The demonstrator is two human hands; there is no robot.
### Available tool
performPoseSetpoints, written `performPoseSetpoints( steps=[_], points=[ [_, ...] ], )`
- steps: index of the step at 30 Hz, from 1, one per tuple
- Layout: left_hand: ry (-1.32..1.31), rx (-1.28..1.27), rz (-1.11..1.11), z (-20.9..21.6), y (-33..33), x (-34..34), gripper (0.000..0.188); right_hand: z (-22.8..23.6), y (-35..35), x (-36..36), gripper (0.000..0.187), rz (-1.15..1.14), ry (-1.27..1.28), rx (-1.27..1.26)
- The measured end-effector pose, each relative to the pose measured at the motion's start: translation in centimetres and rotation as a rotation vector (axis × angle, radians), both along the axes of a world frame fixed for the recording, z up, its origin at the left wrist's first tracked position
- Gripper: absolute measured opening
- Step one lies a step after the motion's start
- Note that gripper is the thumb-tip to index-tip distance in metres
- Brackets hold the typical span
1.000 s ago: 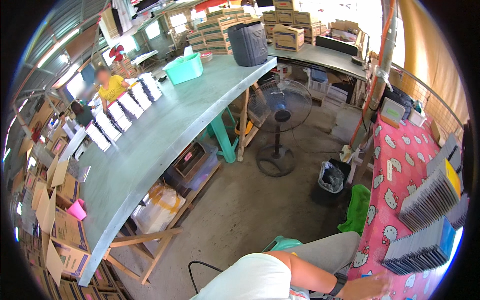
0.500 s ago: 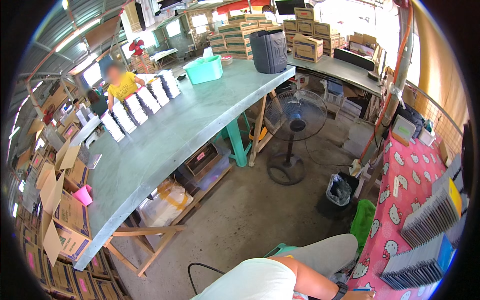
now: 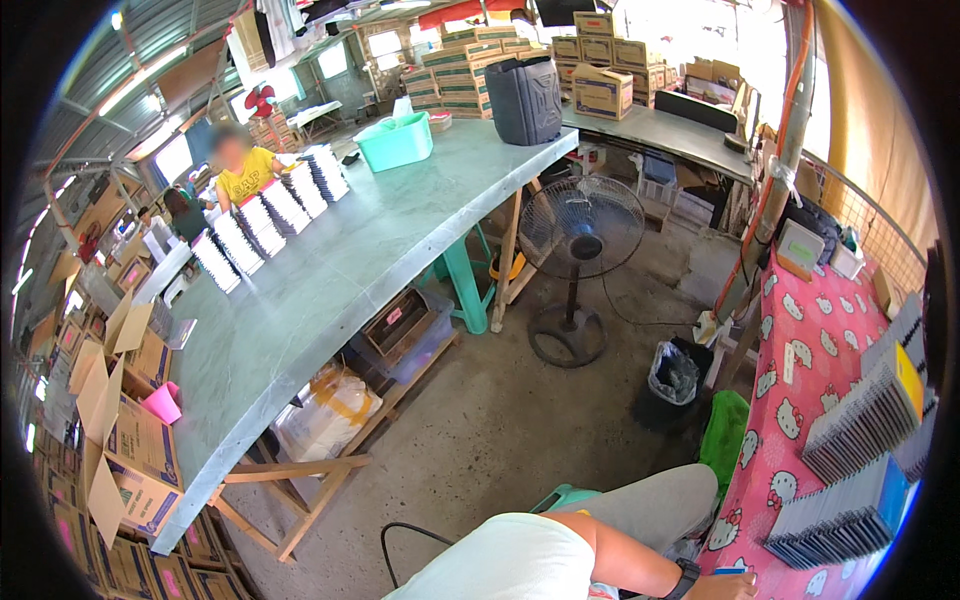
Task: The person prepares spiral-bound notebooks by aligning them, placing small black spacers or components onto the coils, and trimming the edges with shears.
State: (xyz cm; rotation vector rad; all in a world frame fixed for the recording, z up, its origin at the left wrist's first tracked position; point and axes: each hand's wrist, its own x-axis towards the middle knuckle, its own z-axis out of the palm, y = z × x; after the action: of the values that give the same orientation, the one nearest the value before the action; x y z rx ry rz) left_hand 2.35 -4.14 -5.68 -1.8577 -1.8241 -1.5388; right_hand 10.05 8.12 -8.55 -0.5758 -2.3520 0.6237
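Note:
My left hand (image 3: 724, 587), with a dark watch (image 3: 684, 578) on its wrist, rests at the pink patterned cloth's near edge. The picture's lower edge cuts it off, so its grip does not show. Right beside the fingers is a narrow blue edge (image 3: 730, 571) of something mostly hidden. To the right on the cloth (image 3: 752, 505) stands a stack of spiral-bound notebooks (image 3: 830, 515) with a blue cover at its end. Behind it is another spiral-bound stack (image 3: 862, 425) with a yellow cover. My right hand is out of view.
A standing fan (image 3: 580, 240), a lined black bin (image 3: 673, 378) and a green cloth (image 3: 722, 440) are ahead. Left is a long grey-green table (image 3: 300, 310) with a mint tub (image 3: 395, 142); a person in yellow (image 3: 247, 175) stands behind notebook stacks. Open cartons (image 3: 140, 440) line its left end.
The view has shifted slightly. A little more of my left hand shows above the lower edge, beside the blue edge. The person in yellow has shifted slightly behind the stacks.

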Motion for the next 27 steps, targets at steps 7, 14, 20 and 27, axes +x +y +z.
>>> performPoseSetpoints(
  steps=[7,14,20,27],
  points=[
    [0.162,-0.117,-0.158,-1.9,2.8,-0.9,0.020,0.6,1.0,1.7,0.029,-0.023,-0.023,-0.032],
    [0.076,-0.041,-0.085,-4.2,3.5,-0.1,0.009,1.1,1.5,3.9,0.025,-0.032,-0.055,-0.106],
    [0.132,0.031,-0.173,-3.2,4.1,0.1,0.010,2.7,2.3,8.3,0.023,-0.162,-0.054,-0.134],
    [0.073,-0.127,-0.252,-2.0,2.7,-1.8,0.023,6.2,-1.1,7.6,0.017,-0.109,-0.092,-0.269]
  ],
)
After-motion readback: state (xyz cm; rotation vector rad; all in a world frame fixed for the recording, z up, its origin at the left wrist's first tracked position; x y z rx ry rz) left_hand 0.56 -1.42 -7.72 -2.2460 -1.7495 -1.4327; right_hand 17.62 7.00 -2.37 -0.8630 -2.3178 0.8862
